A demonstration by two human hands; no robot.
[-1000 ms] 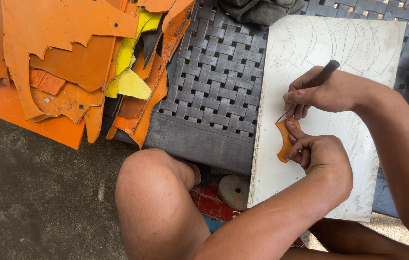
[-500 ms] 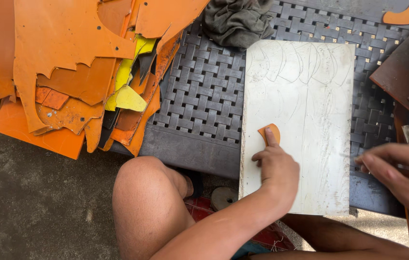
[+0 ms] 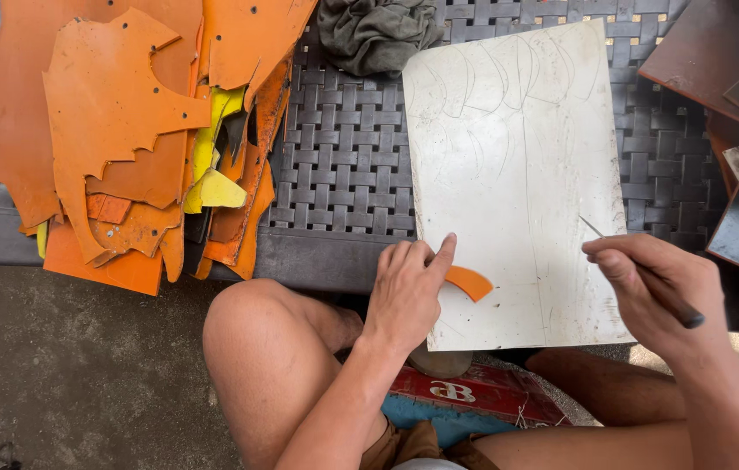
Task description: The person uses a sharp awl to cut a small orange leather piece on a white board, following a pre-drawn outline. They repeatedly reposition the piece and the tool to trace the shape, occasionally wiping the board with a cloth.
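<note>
The left hand [image 3: 406, 292], fingers mostly extended, is pressing a small curved orange leather offcut [image 3: 469, 281] flat near the lower-left edge of the scratched white cutting board [image 3: 517, 174]. It looks light, thin and pliable, best pinched by its edge. The right hand [image 3: 655, 285], well apart, is gripping a thin dark-handled blade [image 3: 644, 274].

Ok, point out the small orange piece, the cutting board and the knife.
small orange piece [image 3: 472, 282], head view, its exposed middle.
cutting board [image 3: 517, 157], head view, bare scratched centre.
knife [image 3: 667, 300], head view, dark handle in the right hand.
</note>
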